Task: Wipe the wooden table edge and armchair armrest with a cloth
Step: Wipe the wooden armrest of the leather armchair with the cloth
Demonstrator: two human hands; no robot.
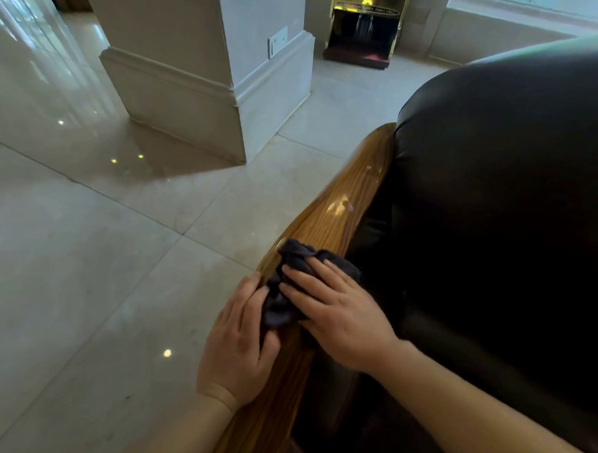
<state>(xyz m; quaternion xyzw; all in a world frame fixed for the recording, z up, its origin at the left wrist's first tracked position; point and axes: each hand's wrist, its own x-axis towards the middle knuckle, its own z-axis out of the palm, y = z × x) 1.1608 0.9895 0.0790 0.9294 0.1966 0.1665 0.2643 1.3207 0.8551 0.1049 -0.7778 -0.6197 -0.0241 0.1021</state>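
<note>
A glossy wooden armrest [339, 207] runs from the bottom centre up to the black leather armchair back [505, 167]. A crumpled dark grey cloth [287, 294] lies on the armrest's near half. My right hand [341, 313] presses flat on the cloth from above, fingers spread. My left hand [241, 347] rests on the armrest's outer left side, with its thumb and fingers pinching the cloth's near edge. Two small pale spots show on the wood farther up. No table is in view.
Polished cream floor tiles [84, 251] spread to the left. A white square pillar [195, 67] with a wall socket stands ahead. A black and gold machine [363, 27] sits on the floor at the back.
</note>
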